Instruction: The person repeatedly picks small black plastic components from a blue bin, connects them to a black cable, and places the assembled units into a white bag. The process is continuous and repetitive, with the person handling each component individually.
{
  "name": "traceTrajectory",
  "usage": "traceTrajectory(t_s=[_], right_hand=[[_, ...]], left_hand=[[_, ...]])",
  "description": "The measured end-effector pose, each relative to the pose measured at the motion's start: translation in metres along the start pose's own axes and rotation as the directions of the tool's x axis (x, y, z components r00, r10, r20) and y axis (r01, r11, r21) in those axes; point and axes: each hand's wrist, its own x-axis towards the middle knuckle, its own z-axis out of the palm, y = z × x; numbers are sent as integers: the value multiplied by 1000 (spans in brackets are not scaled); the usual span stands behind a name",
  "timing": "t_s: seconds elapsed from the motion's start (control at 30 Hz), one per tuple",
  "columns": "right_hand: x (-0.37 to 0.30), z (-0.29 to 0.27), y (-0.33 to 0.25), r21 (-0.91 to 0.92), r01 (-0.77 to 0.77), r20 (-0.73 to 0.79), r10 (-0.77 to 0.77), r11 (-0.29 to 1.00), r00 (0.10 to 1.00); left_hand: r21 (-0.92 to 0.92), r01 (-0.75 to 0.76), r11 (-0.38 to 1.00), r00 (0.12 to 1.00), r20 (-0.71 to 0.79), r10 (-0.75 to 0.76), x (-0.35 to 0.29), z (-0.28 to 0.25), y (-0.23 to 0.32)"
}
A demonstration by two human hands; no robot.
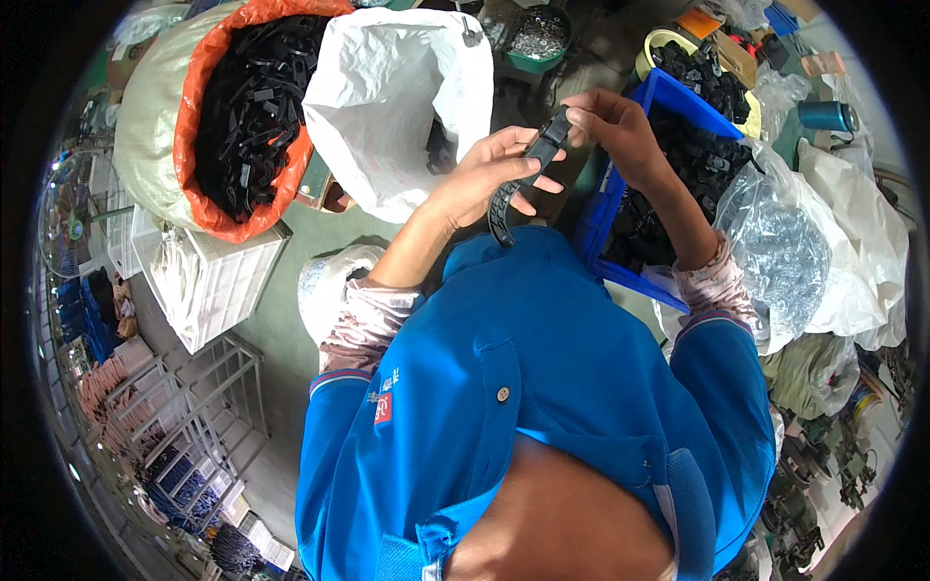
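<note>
My left hand (pixel 477 179) holds a black curved plastic part (pixel 544 152) between thumb and fingers, with some fingers spread out behind it. The part has a straight block-like upper end and a hooked lower end with a ribbed lattice. At its upper tip, the thumb and fingertips of my right hand (pixel 617 131) are pinched together. Whether a small separate piece sits in that pinch cannot be made out. Just beyond my left hand stands an open white sack (pixel 363 107). Beside my right forearm is a blue crate (pixel 593 218) full of black plastic parts (pixel 693 160).
An orange-lined sack (pixel 186 145) heaped with black parts stands at the far left, near a white crate (pixel 232 290). A green bowl (pixel 531 64) of small metal pieces sits at the back. Clear plastic bags (pixel 775 228) lie right, and a metal rack (pixel 208 416) stands lower left.
</note>
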Motion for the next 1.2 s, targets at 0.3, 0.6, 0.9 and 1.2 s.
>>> traceTrajectory(t_s=[0.3,0.6,0.9,1.2], right_hand=[[-11,9,9,18,28,-5,-28,999,1000],[-8,-25,-5,-4,111,62,-111,994,992],[43,-255,-1,-881,-436,-471,-244,185,848],[18,-225,-14,-887,-349,-452,-411,302,792]], left_hand=[[85,-18,996,995,-98,26,19,10,-2],[280,-154,948,949,-227,221,31,17,6],[267,-190,945,926,-270,263,10,6,-1],[269,-257,928,901,-280,330,12,5,-2]])
